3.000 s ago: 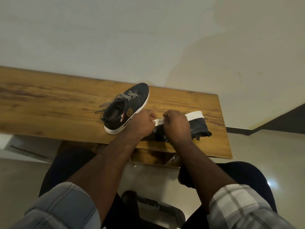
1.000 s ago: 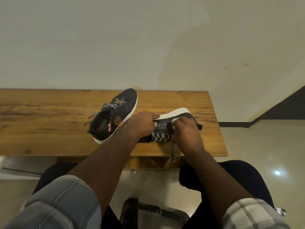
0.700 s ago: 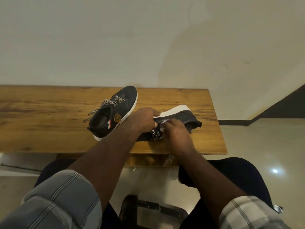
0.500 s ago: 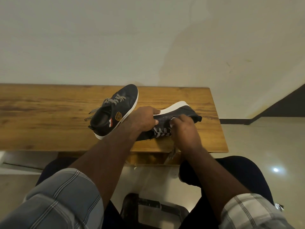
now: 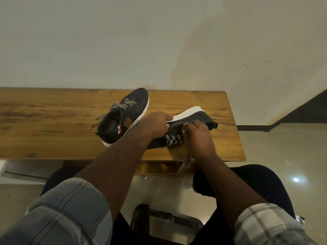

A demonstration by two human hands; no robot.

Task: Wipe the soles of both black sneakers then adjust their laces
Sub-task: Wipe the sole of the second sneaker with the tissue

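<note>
At frame centre: the tipped sneaker (image 5: 192, 119) is lying on its side on the wooden tabletop (image 5: 44, 124), its white sole edge facing the wall and its zigzag laces (image 5: 174, 139) facing the person.
Left hand: the left hand (image 5: 155, 126) is curling over the sneaker's toe end, thumb lying along the white sole rim, pinning the shoe down.
Right hand: the right hand (image 5: 198, 137) is bending its fingers at the upper lacing near the tongue, apparently pinching a strand; the exact pinch is hidden by the knuckles.
Lower centre-right: one loose lace end (image 5: 187, 160) is dangling past the tabletop's near edge, under the right wrist.
Left of centre: the second sneaker (image 5: 123, 117) is standing upright just beside the left hand, toe toward the wall, its laces (image 5: 115, 108) trailing loose to the left.
Handling, judged: the shoe is looking light, with a soft upper that is likely giving under pressure, so the firm rubber sole is probably the best place for bracing.
Lace handling, judged: the flat woven cord is looking limp and grippy, likely best taken in a fingertip pinch close to an eyelet and pulled while the other hand is holding the sole.
Stage, judged: lace adjusting is seeming under way on this shoe.
</note>
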